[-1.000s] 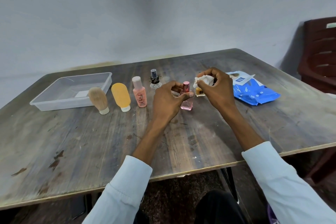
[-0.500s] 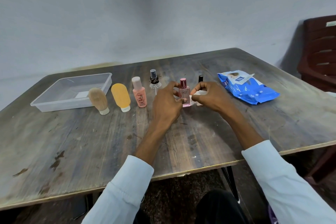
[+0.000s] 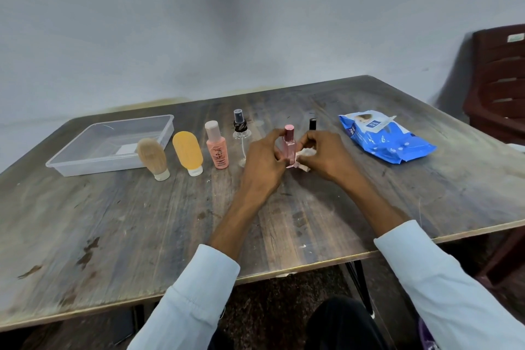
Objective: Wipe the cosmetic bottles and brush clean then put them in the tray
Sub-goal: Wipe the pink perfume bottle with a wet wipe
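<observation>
My left hand (image 3: 262,163) grips a small pink bottle (image 3: 289,143) with a pink cap, held upright at the table's middle. My right hand (image 3: 326,155) holds a crumpled white wipe (image 3: 305,154) against the bottle's right side. Behind my right hand stands a small bottle with a black cap (image 3: 312,123), its body hidden. To the left stand a clear spray bottle (image 3: 241,133), a peach bottle (image 3: 218,149), a yellow tube (image 3: 188,153) and a tan brush (image 3: 153,158). A clear plastic tray (image 3: 91,163) lies at the far left.
A blue pack of wipes (image 3: 386,140) lies on the wooden table (image 3: 142,230) to the right of my hands. A dark red chair (image 3: 500,79) stands beyond the table's right corner. A grey wall runs behind the table.
My right hand came down from the black-capped bottle with the wipe and now presses it against the pink bottle. My left hand keeps its hold on the pink bottle.
</observation>
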